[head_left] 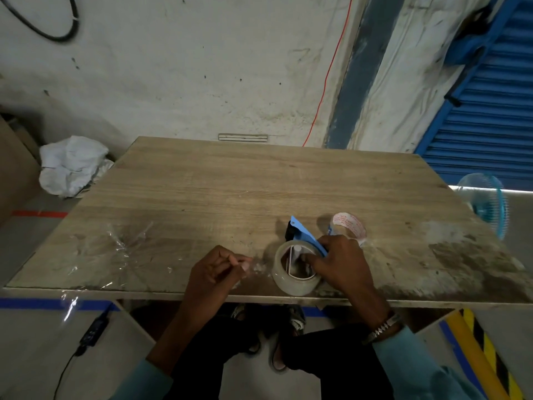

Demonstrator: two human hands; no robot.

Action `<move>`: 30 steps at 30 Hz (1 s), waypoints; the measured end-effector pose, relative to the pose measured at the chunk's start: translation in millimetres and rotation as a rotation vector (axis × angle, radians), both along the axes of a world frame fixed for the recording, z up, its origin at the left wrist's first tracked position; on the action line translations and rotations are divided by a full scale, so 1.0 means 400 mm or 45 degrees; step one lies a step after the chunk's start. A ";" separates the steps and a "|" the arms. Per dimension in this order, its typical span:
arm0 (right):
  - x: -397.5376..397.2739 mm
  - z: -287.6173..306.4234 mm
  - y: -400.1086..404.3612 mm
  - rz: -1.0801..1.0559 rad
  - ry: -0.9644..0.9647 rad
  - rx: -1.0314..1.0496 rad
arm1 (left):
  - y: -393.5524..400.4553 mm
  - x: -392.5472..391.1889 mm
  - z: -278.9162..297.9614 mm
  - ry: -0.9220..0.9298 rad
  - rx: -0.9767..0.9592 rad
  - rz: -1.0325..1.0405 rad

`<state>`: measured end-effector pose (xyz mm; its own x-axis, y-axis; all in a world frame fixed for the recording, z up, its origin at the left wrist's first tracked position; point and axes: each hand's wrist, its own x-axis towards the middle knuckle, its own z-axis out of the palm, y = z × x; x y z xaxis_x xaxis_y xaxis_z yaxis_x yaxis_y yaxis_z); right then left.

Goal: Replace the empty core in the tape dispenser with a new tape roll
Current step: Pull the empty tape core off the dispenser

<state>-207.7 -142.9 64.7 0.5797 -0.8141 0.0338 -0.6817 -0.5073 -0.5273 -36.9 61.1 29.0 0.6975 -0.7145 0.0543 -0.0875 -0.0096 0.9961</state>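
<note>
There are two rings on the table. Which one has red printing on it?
The empty core, standing beyond the right hand, has red print on white. The new tape roll on the blue dispenser, nearer the table edge, is plain and clear.

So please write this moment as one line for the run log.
right hand: on clear tape roll seated in blue tape dispenser | left hand: pinching tape end | empty core: on wooden table

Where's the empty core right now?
In the head view the empty core stands on the table, right of centre, just behind the right hand and beside the blue dispenser.
</note>
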 end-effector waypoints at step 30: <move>-0.110 -0.004 -0.008 0.418 -0.112 0.388 | -0.021 0.070 0.066 -0.262 -0.294 0.205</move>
<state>-251.7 -146.3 63.2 0.8142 -0.5684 -0.1180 -0.4567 -0.5016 -0.7348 -9.0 52.7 55.3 0.7580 -0.5486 0.3529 -0.3025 0.1837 0.9353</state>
